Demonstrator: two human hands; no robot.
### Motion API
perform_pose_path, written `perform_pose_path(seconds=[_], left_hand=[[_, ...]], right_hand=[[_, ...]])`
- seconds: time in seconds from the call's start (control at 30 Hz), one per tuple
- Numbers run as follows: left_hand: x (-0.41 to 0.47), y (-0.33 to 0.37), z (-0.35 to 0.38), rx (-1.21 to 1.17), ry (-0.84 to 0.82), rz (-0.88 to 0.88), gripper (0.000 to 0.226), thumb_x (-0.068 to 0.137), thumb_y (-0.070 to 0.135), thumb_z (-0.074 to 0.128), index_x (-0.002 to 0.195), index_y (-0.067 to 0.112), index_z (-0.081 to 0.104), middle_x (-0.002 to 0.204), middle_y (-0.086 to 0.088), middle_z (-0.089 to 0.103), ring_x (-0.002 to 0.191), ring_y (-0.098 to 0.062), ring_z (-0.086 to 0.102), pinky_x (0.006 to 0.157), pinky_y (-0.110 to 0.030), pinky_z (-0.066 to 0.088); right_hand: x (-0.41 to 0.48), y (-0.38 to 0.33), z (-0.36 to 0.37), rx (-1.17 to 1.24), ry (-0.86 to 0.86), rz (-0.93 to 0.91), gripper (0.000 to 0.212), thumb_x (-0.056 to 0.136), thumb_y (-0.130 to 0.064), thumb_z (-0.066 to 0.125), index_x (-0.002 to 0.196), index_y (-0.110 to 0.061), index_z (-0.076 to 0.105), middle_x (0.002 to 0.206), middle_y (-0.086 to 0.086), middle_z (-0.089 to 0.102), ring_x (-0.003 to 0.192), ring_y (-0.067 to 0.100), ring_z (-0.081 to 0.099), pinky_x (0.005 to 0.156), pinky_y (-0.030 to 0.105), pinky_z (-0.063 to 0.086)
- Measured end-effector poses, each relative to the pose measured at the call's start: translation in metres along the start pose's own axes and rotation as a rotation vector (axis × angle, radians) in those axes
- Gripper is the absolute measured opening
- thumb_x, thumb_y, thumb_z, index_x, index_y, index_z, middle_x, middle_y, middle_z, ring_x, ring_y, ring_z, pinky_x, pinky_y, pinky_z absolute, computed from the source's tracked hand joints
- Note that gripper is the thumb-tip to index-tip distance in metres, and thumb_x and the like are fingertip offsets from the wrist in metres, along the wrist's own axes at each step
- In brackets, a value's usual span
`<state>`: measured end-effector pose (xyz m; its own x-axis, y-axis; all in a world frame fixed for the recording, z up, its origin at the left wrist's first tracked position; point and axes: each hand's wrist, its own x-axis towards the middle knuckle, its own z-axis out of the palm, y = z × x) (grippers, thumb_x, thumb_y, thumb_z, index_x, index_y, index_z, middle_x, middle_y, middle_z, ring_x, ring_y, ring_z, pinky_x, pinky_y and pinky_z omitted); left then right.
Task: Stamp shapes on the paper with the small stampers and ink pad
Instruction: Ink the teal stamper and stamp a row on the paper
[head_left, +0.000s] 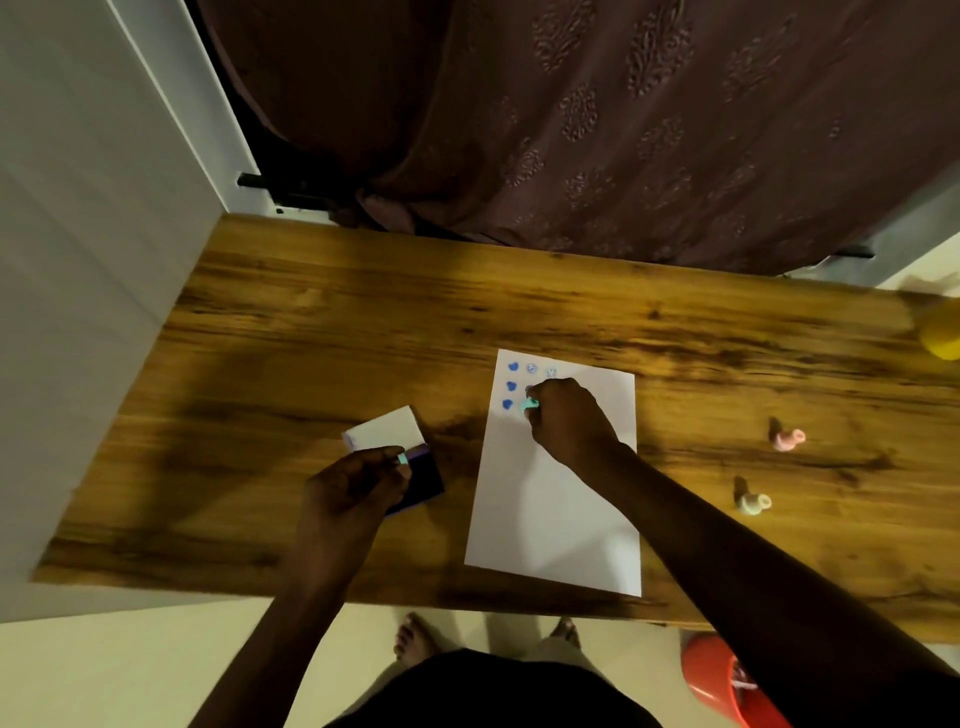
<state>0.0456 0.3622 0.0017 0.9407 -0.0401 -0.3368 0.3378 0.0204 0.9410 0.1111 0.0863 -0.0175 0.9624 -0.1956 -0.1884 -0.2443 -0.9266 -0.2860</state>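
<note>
On the wooden table (311, 322) lies a white paper (556, 519) with blue stamped shapes (511, 385) near its far edge. The right hand (569, 415) presses a teal stamper (530, 405) on the paper. The left hand (348, 488) pinches a small teal piece (401, 458) over the open ink pad (415, 480). Two more stampers, a pink one (787, 439) and a cream one (752, 501), lie to the right of the paper.

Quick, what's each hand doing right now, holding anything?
Left hand: closed on a small teal piece, over the ink pad.
Right hand: closed on a teal stamper, on the paper.
</note>
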Motion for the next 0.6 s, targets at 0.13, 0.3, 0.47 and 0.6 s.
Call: perform_pose_path(seconds=[0.13, 0.3, 0.47, 0.6], left_hand=[[-0.001, 0.003, 0.009, 0.013, -0.007, 0.012, 0.02, 0.091, 0.01, 0.074, 0.108, 0.02, 0.077, 0.099, 0.004, 0.082, 0.096, -0.011, 0.077, 0.065, -0.017, 0.059], [-0.005, 0.013, 0.016, 0.029, -0.027, 0.039, 0.022, 0.092, 0.014, 0.074, 0.113, 0.017, 0.076, 0.109, -0.004, 0.08, 0.1, -0.019, 0.077, 0.08, -0.03, 0.061], [-0.014, 0.026, 0.025, 0.007, -0.048, 0.05, 0.019, 0.092, 0.01, 0.073, 0.11, 0.012, 0.077, 0.103, -0.005, 0.081, 0.095, -0.021, 0.079, 0.082, -0.032, 0.064], [-0.018, 0.029, 0.035, 0.004, -0.06, 0.066, 0.022, 0.091, 0.011, 0.074, 0.113, 0.011, 0.077, 0.104, -0.009, 0.081, 0.097, -0.024, 0.079, 0.078, -0.029, 0.063]], right_hand=[[0.003, -0.001, -0.003, -0.013, -0.004, -0.003, 0.039, 0.093, -0.028, 0.07, 0.127, -0.01, 0.067, 0.123, 0.011, 0.069, 0.108, 0.027, 0.068, 0.094, 0.029, 0.052], [0.004, -0.001, -0.009, 0.002, -0.024, 0.002, 0.038, 0.093, -0.03, 0.07, 0.125, -0.009, 0.067, 0.119, 0.011, 0.07, 0.106, 0.027, 0.068, 0.092, 0.029, 0.053], [0.005, 0.005, -0.024, 0.096, -0.073, 0.002, 0.04, 0.09, -0.03, 0.074, 0.124, -0.007, 0.069, 0.122, 0.012, 0.07, 0.108, 0.028, 0.068, 0.095, 0.033, 0.055], [0.002, 0.016, -0.054, 0.455, 0.032, 0.073, 0.034, 0.083, -0.027, 0.082, 0.109, -0.006, 0.077, 0.106, 0.01, 0.076, 0.092, 0.022, 0.069, 0.074, 0.024, 0.051]])
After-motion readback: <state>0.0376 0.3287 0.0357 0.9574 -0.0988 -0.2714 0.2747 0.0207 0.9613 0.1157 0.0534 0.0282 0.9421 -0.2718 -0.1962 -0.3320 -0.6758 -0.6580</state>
